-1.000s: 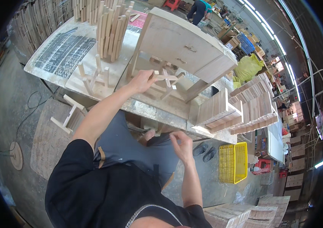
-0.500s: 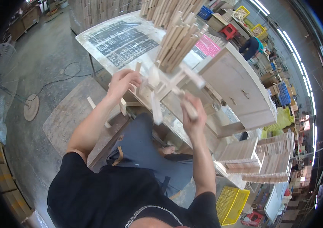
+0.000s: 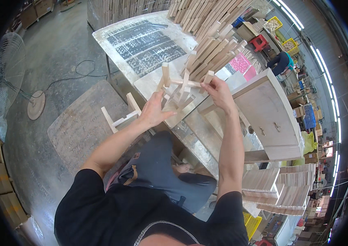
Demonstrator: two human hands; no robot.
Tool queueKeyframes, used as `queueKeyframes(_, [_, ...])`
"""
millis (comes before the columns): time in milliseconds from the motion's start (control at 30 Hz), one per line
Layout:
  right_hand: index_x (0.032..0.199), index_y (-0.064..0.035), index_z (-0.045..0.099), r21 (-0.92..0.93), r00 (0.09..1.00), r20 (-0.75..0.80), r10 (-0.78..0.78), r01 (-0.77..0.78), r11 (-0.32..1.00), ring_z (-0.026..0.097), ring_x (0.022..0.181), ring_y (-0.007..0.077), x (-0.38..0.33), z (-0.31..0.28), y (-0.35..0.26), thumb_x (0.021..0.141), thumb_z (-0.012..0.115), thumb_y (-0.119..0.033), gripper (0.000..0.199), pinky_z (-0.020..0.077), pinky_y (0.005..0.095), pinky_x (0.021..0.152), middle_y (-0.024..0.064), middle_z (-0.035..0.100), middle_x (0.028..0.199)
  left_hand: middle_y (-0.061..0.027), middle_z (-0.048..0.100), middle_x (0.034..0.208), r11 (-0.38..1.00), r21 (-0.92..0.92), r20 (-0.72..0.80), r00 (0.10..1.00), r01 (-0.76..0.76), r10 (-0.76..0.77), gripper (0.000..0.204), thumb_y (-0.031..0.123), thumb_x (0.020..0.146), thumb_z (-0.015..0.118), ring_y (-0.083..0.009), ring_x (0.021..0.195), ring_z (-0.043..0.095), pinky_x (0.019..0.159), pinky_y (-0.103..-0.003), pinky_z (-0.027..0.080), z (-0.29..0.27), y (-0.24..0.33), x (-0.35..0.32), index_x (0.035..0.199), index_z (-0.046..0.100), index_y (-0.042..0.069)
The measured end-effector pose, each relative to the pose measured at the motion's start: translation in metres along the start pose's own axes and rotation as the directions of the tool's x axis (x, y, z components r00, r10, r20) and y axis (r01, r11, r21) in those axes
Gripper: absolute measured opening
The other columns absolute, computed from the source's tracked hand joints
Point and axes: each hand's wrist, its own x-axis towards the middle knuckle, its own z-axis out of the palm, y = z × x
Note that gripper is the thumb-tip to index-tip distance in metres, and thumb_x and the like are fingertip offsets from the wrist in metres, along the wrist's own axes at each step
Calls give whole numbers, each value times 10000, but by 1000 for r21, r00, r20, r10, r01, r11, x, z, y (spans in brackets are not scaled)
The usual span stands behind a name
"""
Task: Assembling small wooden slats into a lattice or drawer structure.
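In front of me, over the worktable (image 3: 147,84), is a small pale wooden frame (image 3: 185,83) with crossed bars and short upright legs. Its right-hand leg is pinched between the thumb and fingers of my right hand (image 3: 220,95). My left hand (image 3: 156,111) grips the near left side, thumb stretched toward the crossed bars and fingers partly hidden by the wood. Left of that forearm, a second wooden frame (image 3: 125,119) of similar pale sticks rests near the edge of a dusty board (image 3: 86,123).
Bundled wooden sticks (image 3: 213,55) stand upright behind the frame. A large pale wooden panel (image 3: 266,117) rises at the right, with stacked slats (image 3: 294,180) nearer me. A floor fan (image 3: 36,104) stands at the left, its cable on the floor. Another person (image 3: 280,63) bends over far right.
The frame was blurred by motion and is now steady. My right hand has moved up and right onto its leg; my left hand has moved right and lower onto its near side.
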Motion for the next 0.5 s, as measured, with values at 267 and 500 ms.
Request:
queueKeyframes(267, [1087,-37,670,220,998,-55,-39,50,974,566,751,92,-9,22,30,956,718,-81,146,475,265,678,-12,646,869,-261,575,1204,999,-11,-58,998,-39,38,581,213,835,791,-457,1154,579,975,-497,491,11,-8,-5,1285,497,-7])
queueKeyframes(500, [1103,-19,670,80,997,-57,-59,64,995,590,757,106,-15,27,24,965,711,-106,168,492,276,696,18,671,859,-239,625,1079,994,77,-65,994,-78,83,251,56,895,655,-466,979,642,842,-519,526,11,-19,-4,1118,568,-16])
